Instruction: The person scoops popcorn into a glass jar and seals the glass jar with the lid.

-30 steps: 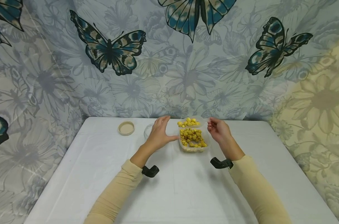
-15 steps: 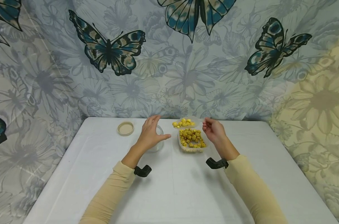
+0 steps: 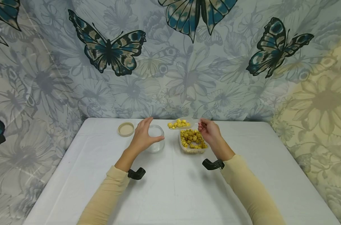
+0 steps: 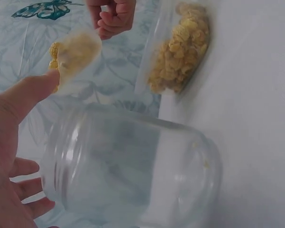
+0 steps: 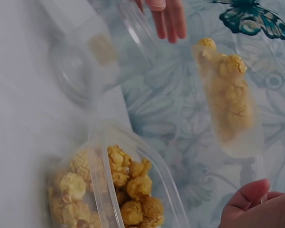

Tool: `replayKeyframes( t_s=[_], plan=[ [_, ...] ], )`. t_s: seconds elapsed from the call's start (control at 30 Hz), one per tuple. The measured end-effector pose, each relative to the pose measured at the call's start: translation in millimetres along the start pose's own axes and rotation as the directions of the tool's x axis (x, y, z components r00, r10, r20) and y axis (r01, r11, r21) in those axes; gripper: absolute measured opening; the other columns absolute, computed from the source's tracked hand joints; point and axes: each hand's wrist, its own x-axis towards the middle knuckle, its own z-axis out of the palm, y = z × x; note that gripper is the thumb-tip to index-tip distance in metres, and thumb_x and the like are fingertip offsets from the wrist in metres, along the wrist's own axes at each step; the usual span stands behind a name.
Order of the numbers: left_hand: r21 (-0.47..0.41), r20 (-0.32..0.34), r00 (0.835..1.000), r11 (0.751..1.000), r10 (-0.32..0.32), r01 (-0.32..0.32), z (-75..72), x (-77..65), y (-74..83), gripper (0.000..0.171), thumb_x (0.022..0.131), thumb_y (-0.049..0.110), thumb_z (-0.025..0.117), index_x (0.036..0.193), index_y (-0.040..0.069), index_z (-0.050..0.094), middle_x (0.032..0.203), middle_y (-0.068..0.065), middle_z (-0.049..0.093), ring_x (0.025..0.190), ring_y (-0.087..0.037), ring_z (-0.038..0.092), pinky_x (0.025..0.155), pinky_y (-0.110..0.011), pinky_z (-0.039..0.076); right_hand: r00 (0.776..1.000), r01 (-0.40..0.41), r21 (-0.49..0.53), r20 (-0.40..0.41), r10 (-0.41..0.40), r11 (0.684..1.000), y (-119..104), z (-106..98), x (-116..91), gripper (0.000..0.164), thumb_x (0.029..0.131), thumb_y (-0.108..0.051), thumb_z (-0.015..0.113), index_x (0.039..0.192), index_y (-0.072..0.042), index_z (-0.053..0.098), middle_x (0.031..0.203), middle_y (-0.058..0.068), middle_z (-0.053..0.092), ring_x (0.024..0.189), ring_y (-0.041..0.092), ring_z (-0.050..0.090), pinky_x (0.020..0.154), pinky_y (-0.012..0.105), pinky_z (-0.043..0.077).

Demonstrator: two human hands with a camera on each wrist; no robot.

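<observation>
My right hand (image 3: 211, 133) grips the thin handle of a translucent plastic scoop (image 5: 246, 145) loaded with yellow popcorn (image 3: 178, 124). The scoop is in the air, over the far side of a clear plastic container (image 3: 193, 151), its tip toward the left. More popcorn (image 5: 135, 190) lies inside that container. To its left an open clear glass jar (image 4: 118, 161) stands upright, a few yellow crumbs near its bottom. My left hand (image 3: 142, 137) is spread at the jar's mouth, thumb toward the scoop and fingers on the other side of the rim.
A round, pale gold-rimmed lid (image 3: 126, 129) lies left of the jar. The white-covered table (image 3: 170, 193) ends close behind these things, against a butterfly-patterned cloth backdrop (image 3: 193, 84).
My right hand has carried the loaded scoop leftward from the container toward the jar. My left hand has shifted left, from beside the container to the jar's mouth, uncovering more of the jar.
</observation>
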Motion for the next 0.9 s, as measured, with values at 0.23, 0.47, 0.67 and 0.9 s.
replayKeyframes(
  t_s=[0.23,0.47,0.67,0.9],
  plan=[
    [-0.032,0.019,0.998,0.998,-0.054,0.055,-1.0,-4.0,-12.5,0.104,0.073,0.052,0.080,0.154,0.013,0.028,0.159,-0.011,0.026,0.147,-0.034,0.022,0.116,-0.060,0.027,1.000,0.012,-0.014,0.000,-0.012,1.000,7.8,7.3,1.7,0.010,0.105,-0.012,0.040,0.112,-0.008,0.046,0.075,0.002,0.054,0.064,0.010,0.048,0.057,0.019,0.040],
    [-0.077,0.033,0.997,0.994,-0.070,0.072,0.3,-8.2,-26.2,0.105,0.073,0.049,0.082,0.154,0.012,0.026,0.158,-0.015,0.027,0.146,-0.038,0.026,0.115,-0.060,0.029,1.000,0.018,-0.047,0.011,-0.017,0.999,14.7,13.3,3.8,0.010,0.104,-0.012,0.042,0.106,-0.005,0.049,0.072,0.002,0.055,0.063,0.010,0.049,0.057,0.019,0.041],
    [-0.104,0.051,0.993,0.989,-0.105,0.110,5.7,-9.5,-34.4,0.105,0.073,0.047,0.082,0.154,0.009,0.026,0.157,-0.017,0.028,0.145,-0.039,0.028,0.115,-0.058,0.030,1.000,0.020,-0.048,0.024,-0.018,0.999,18.9,15.9,4.1,0.011,0.104,-0.012,0.042,0.100,-0.005,0.050,0.068,0.002,0.057,0.059,0.010,0.049,0.056,0.018,0.042],
    [-0.155,0.039,0.991,0.979,-0.126,0.131,13.4,-9.3,-39.3,0.100,0.073,0.041,0.084,0.151,0.007,0.032,0.150,-0.019,0.036,0.140,-0.037,0.036,0.114,-0.056,0.032,1.000,0.019,-0.057,0.026,-0.017,0.998,21.5,17.9,2.0,0.008,0.104,-0.011,0.044,0.104,-0.006,0.050,0.071,0.002,0.057,0.063,0.009,0.052,0.058,0.017,0.043]
  ],
)
